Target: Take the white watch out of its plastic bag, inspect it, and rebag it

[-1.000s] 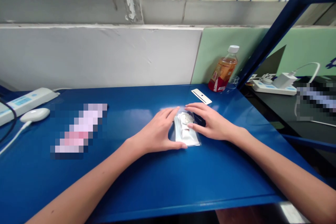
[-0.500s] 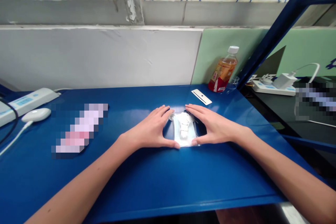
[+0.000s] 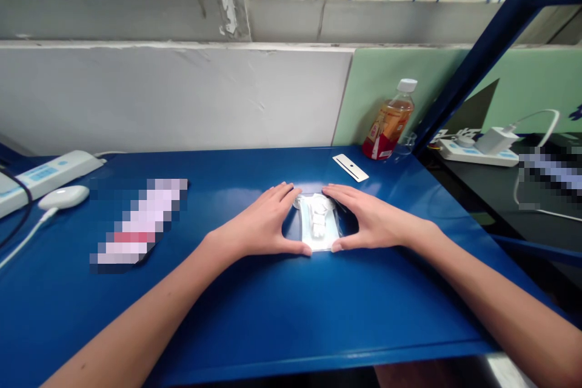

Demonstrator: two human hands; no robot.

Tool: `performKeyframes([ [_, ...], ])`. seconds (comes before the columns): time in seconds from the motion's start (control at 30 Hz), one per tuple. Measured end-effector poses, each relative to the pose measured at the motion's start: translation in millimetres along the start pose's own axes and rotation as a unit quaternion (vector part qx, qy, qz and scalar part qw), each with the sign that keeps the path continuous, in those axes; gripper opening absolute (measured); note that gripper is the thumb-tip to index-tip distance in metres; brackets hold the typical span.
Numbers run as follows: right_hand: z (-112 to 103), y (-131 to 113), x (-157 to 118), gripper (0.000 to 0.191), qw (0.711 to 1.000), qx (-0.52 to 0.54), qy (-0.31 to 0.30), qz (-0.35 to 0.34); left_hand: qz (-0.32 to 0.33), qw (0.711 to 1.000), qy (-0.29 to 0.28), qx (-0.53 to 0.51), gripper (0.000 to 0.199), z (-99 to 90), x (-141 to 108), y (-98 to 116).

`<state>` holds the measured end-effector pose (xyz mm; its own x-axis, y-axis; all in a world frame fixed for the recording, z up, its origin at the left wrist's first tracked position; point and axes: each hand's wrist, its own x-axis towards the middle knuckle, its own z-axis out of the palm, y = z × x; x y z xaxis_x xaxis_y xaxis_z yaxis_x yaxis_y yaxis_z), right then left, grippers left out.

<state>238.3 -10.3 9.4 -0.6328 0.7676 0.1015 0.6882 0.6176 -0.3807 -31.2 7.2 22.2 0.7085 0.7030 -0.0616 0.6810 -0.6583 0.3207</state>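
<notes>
On the blue table lies a small clear plastic packet (image 3: 319,227) with white pieces and a pale blue layer inside; its glare hides the details. My left hand (image 3: 268,221) rests along its left side, thumb at the lower corner and fingers stretched toward the upper corner. On the other side my right hand (image 3: 368,218) mirrors this, thumb and fingertips at or very near the packet's right corners. Both hands have thumb and fingers spread wide apart. Whether the fingertips press on the packet's edges is hard to see.
Behind the hands lies a white slotted card (image 3: 350,168). A drink bottle (image 3: 389,124) stands at the back right beside a clear plastic item (image 3: 404,144). At left are a power strip (image 3: 50,176), a white corded device (image 3: 63,197) and a pixelated object (image 3: 143,221). A blue frame post (image 3: 473,42) rises at right.
The view has shifted very slightly. Both hands and the packet stay in nearly the same place.
</notes>
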Motion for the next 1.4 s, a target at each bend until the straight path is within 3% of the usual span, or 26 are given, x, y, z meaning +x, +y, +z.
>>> performKeyframes([
  [0.63, -5.2, 4.2, -1.6, 0.109, 0.999, -0.044, -0.019, 0.002, -0.005, 1.000, -0.024, 0.005, 0.117, -2.7, 1.0, -2.9],
  [1.4, -1.4, 2.6, -2.1, 0.110, 1.000, -0.018, -0.018, -0.009, -0.010, 0.999, -0.031, 0.020, 0.118, -2.2, -0.3, 0.0],
])
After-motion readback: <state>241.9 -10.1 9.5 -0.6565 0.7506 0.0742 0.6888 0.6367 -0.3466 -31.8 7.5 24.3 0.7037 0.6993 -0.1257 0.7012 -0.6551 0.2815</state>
